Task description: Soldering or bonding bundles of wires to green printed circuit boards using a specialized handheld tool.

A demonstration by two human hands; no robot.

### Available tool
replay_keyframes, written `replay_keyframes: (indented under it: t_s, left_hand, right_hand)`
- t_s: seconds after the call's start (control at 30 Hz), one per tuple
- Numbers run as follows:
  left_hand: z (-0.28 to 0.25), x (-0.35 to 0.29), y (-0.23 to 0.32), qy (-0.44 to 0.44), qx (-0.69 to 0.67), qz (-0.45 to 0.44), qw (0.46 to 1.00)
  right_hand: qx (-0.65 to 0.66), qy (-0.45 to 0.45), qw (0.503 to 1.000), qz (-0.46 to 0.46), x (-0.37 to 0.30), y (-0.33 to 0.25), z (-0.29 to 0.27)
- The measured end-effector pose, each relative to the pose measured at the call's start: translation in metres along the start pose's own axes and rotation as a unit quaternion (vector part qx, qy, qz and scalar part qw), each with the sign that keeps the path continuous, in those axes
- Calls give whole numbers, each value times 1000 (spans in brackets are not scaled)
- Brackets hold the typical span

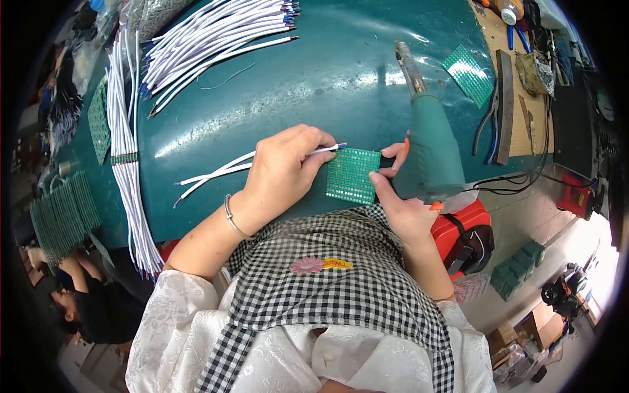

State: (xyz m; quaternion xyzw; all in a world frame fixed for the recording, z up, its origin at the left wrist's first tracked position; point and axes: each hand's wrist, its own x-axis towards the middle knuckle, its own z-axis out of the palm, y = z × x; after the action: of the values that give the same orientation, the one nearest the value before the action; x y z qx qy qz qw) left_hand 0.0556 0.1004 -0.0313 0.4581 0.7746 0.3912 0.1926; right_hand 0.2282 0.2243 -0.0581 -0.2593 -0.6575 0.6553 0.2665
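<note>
white wires (208,175) are pinched in the left hand (285,167), fingers together, long axis roughly 9 to 3 o'clock. the green board (352,175) lies toward 4 o'clock, clamped along its 3 o'clock edge by the right hand's (407,216) fingers; wire-tip contact: cannot tell.

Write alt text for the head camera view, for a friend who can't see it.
A person's left grip holds white cables, one wire end at the corner of a green gridded board pinched in the right grip. A green-handled tool overlaps the right grip; more cables lie on the green table.
</note>
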Motion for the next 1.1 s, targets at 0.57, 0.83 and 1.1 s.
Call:
replay_keyframes:
  t_s: [0.57, 0.83, 1.1]
  left_hand:
    - [-1, -8, 2, 55, 55, 129, 989]
    - [2, -7, 0, 75, 67, 167, 981]
    - [7, -3, 2, 101, 43, 178, 978]
  right_hand:
    - [119, 104, 987, 14, 21, -18, -9]
    - [134, 95, 986, 16, 21, -17, -12]
    - [159, 81, 984, 24, 21, -15, -17]
